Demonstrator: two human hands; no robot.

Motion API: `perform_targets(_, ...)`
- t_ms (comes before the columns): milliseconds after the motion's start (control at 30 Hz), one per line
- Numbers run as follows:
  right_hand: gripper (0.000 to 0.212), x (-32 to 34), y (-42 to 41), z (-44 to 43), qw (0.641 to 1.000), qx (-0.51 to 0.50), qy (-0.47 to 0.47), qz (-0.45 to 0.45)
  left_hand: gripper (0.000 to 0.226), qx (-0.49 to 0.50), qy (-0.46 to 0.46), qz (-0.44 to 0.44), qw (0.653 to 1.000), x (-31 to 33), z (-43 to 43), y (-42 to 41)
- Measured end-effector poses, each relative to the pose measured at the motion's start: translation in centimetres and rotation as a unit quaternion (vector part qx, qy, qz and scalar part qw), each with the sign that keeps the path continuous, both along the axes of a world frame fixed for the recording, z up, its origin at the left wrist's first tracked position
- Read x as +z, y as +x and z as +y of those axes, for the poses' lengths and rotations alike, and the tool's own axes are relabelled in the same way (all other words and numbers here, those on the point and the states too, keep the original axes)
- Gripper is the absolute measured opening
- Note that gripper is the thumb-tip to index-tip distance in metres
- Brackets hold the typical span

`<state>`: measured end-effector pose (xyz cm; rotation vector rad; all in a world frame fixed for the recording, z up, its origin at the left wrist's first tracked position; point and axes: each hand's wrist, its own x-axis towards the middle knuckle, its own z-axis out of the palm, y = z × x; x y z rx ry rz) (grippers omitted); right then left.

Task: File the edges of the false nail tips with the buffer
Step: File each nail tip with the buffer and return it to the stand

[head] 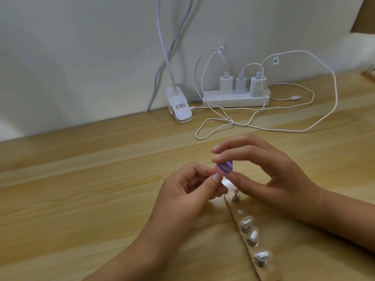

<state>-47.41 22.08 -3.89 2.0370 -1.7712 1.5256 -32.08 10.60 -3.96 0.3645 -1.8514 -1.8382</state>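
Note:
A small purple and pink buffer (pixel 285 168) is held above the wooden table, pinched between the thumb and fingers of my right hand (pixel 263 171). My left hand (pixel 188 191) sits just left of it, thumb and forefinger pinched together against the buffer's lower left edge; what they hold is too small to make out. Below the hands a brown strip (pixel 251 238) runs toward the bottom edge, carrying several clear false nail tips (pixel 246 221) on small metal stands, plus one bare white dot (pixel 240 212).
At the back by the wall a white power strip (pixel 235 99) carries three chargers, with white cables (pixel 263 126) looping over the table toward the hands. A white clip lamp base (pixel 179 107) stands left of it. The wooden table (pixel 81 189) stretches left.

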Motion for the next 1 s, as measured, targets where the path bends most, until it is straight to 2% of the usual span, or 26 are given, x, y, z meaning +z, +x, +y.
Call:
perform_targets(100, 0.022, 0.05, 0.11, -0.02, 1.000, -0.005, -0.001, -0.028, 0.020, 0.000, 0.009, 0.005, 1.000, -0.05, 0.03, -0.01)
perform_targets(233, 0.023, 0.02, 0.35, -0.16, 1.000, 0.004, -0.014, 0.005, 0.020, -0.006, 0.018, 0.021, 1.000, -0.01, 0.17, -0.04)
perform_targets(333, 0.022, 0.00, -0.04, -0.17, 0.999, -0.011, -0.005, -0.037, 0.019, -0.003, 0.024, 0.021, 0.999, -0.02, 0.23, -0.05)
perform_targets(467, 0.023, -0.10, 0.04, -0.24, 1.000, 0.005, -0.008, -0.010, 0.020, -0.008, 0.019, 0.027, 0.999, 0.00, 0.16, -0.10)
perform_targets(567, 0.024, -0.15, -0.13, -0.34, 0.999, -0.007, -0.003, -0.044, 0.013, -0.012, 0.008, 0.023, 1.000, -0.13, 0.13, -0.04)
perform_targets(667, 0.024, -0.15, -0.07, -0.28, 0.999, 0.007, -0.003, -0.034, 0.008, -0.029, -0.013, 0.022, 0.999, -0.10, 0.38, 0.10)
perform_targets(833, 0.026, 0.21, -0.30, -0.07, 0.993, 0.013, -0.012, -0.119, 0.015, -0.019, 0.004, 0.026, 0.999, -0.11, 0.15, -0.03)
perform_targets(1000, 0.023, 0.15, 0.36, -0.10, 0.998, 0.024, -0.003, -0.059, 0.012, -0.021, -0.001, 0.027, 0.999, -0.24, 0.04, 0.04)
